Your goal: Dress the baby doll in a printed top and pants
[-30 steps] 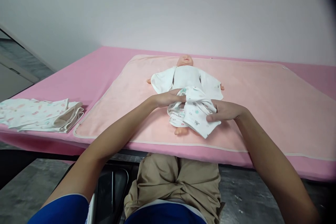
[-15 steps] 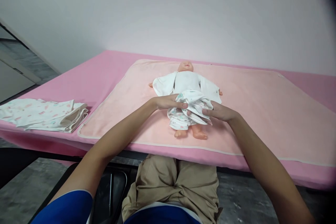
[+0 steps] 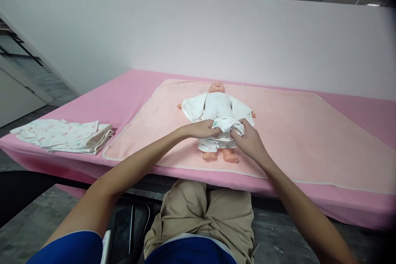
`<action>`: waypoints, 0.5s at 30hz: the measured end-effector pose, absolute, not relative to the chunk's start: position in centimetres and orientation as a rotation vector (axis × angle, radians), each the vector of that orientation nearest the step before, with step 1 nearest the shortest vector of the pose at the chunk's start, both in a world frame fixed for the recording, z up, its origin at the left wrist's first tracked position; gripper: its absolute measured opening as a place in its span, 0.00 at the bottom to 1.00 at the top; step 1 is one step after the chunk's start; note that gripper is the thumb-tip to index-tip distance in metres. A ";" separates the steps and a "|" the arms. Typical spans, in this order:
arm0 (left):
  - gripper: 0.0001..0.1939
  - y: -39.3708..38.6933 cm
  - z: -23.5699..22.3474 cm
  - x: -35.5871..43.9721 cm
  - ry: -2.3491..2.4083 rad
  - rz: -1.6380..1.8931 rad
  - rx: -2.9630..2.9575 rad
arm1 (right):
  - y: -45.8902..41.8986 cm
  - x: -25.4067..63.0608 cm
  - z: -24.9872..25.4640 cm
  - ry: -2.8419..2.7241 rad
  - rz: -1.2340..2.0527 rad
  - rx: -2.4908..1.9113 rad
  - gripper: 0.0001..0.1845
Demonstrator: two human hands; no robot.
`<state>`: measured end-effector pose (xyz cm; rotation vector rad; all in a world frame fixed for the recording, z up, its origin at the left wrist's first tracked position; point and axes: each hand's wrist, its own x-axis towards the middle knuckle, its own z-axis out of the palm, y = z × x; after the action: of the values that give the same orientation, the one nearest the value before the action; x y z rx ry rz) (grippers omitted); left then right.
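A baby doll (image 3: 217,87) lies on its back with its feet toward me, arms spread, in a white top (image 3: 216,105). White patterned baby pants (image 3: 210,145) are bunched around its legs, and its bare feet stick out below. My left hand (image 3: 202,129) pinches the bunched fabric from the left, near the doll's waist. From the right, my right hand (image 3: 250,139) grips the same fabric between thumb and fingers. Some fingertips are hidden in the folds.
Beneath the doll spreads a peach mat (image 3: 293,136) on a pink-covered table (image 3: 102,95). Folded patterned cloths (image 3: 64,135) lie at the table's left front. A white partition (image 3: 198,37) rises behind, and a black chair (image 3: 126,225) stands by my left leg.
My right hand has turned and raised its wrist over the pants. The fabric is gathered tighter between both hands, higher on the doll's legs. The view has tilted up.
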<state>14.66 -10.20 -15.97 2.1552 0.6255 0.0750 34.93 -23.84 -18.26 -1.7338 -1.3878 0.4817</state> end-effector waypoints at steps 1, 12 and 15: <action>0.22 -10.6 -15.7 14.8 0.600 0.041 2.191 | -24.6 34.5 -18.5 -1.355 0.517 -1.746 0.12; 0.23 -15.0 -16.4 17.2 0.720 -0.298 2.861 | -31.5 31.1 -24.0 -1.050 0.613 -1.737 0.21; 0.24 -15.4 -16.7 17.5 0.715 -0.303 2.904 | -32.0 31.3 -23.9 -1.141 0.271 -1.932 0.16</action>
<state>17.46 -15.40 -16.74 2.9041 0.7152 -0.3026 31.25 -31.99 -23.87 -1.9322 -1.1412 0.2708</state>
